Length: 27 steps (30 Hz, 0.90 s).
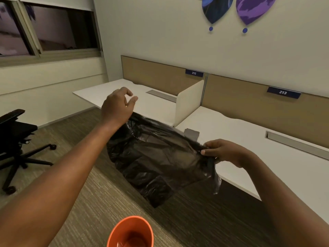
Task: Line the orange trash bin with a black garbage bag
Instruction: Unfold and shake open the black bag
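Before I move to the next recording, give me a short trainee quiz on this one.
1. True or false: the black garbage bag already lines the orange trash bin.
2. Which hand pinches the bag's edge: A) the right hand, B) neither, C) both?
3. Fill in: the office chair stands on the person's ____ side.

Key: 1. False; the bag is held in the air above the floor, and the bin is bare. 2. A; the left hand has its fingers spread, its grip unclear. 3. Left.

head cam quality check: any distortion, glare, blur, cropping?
Head view: wide-angle bowing along the desk edges; dim warm light; soft sheen on the black bag, no harsh glare; slight softness on the left hand; orange bin cropped at the bottom edge.
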Each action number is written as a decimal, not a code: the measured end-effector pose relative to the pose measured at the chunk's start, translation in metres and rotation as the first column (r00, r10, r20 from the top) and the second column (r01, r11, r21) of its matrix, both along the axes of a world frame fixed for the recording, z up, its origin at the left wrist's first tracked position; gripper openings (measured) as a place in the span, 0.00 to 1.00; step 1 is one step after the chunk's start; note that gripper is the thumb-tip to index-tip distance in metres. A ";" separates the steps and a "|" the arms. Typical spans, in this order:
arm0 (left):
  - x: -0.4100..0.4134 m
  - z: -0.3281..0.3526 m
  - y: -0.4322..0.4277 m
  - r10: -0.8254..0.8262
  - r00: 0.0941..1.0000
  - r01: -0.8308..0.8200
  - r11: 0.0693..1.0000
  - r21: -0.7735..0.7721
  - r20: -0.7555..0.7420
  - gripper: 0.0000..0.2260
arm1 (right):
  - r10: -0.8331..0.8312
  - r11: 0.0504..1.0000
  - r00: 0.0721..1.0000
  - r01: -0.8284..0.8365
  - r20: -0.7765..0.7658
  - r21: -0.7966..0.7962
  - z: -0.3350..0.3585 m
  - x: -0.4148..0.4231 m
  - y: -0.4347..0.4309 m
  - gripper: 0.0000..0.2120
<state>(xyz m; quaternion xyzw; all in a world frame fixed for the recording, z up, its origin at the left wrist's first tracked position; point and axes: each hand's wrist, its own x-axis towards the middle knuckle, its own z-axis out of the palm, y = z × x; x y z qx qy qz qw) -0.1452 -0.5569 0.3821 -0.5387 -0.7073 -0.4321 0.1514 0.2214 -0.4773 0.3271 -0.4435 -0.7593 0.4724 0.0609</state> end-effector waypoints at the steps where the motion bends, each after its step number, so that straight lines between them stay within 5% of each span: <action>1: 0.006 -0.003 -0.001 0.054 0.990 -0.056 0.998 -0.011 -0.131 0.16 | -0.070 0.985 0.984 0.043 -0.165 -0.166 0.000 -0.002 -0.003 0.09; 3: 0.026 -0.008 -0.008 0.082 0.951 -0.072 0.996 0.043 -0.298 0.21 | -0.265 0.913 0.888 0.105 -0.376 -0.394 0.000 -0.010 -0.008 0.15; 6: 0.078 -0.022 -0.028 -0.212 0.929 0.251 0.963 0.097 -0.305 0.19 | -0.485 0.785 0.733 0.123 -0.477 -0.607 0.002 -0.030 -0.017 0.13; 9: 0.132 -0.050 -0.054 -0.524 0.850 0.527 0.836 -0.154 0.062 0.26 | -0.702 0.597 0.513 0.047 -0.494 -0.800 0.008 -0.051 -0.025 0.11; 12: 0.168 -0.085 -0.064 -0.517 0.734 0.670 0.660 -0.341 0.440 0.34 | -0.816 0.519 0.341 0.078 -0.466 -0.851 0.009 -0.070 -0.028 0.11; 15: 0.176 -0.107 -0.055 -0.385 0.594 0.665 0.729 -0.161 0.707 0.12 | -0.816 0.532 0.326 0.102 -0.477 -0.841 0.007 -0.077 -0.034 0.07; 18: 0.165 -0.114 -0.041 -0.181 0.332 0.563 0.825 -0.041 0.926 0.06 | -0.746 0.638 0.406 0.208 -0.528 -0.742 0.003 -0.071 -0.038 0.16; 21: 0.146 -0.110 -0.033 -0.132 0.127 0.547 0.836 0.041 0.983 0.06 | -0.489 0.871 0.711 0.426 -0.505 -0.243 0.000 -0.057 -0.043 0.27; 24: 0.135 -0.107 -0.032 -0.129 -0.007 0.519 0.847 0.114 0.992 0.14 | -0.195 0.979 0.940 0.203 -0.282 -0.001 -0.003 -0.050 -0.055 0.28; 27: 0.135 -0.109 -0.028 -0.112 -0.068 0.531 0.837 0.131 0.991 0.22 | -0.062 0.997 0.990 0.067 -0.123 0.033 -0.016 -0.053 -0.063 0.12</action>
